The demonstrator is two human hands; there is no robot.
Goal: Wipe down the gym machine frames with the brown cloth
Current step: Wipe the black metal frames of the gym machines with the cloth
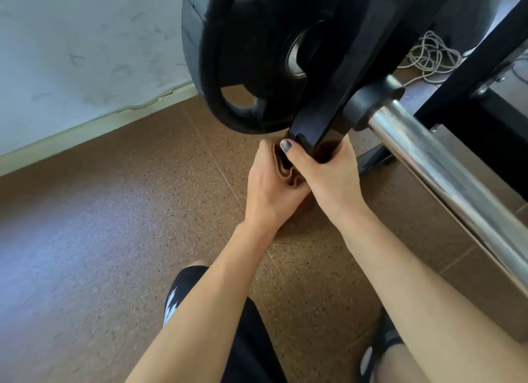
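Fingers on my left hand (268,182) are curled around the bunched brown cloth (285,171), holding it just under the frame bar (323,119). Right hand (323,171) is wrapped around the bar's lower end, thumb pressed across the front, cloth squeezed between the two hands. Above them hangs a plate (248,62), and the chrome sleeve (445,165) runs off to the right. Progress-wise I'd guess I'm mid-wipe on this one bar; the upright (485,59) on the far right looks untouched, but honestly can't tell. No readable brand or label anywhere, just a white pattern on my shorts (174,305).
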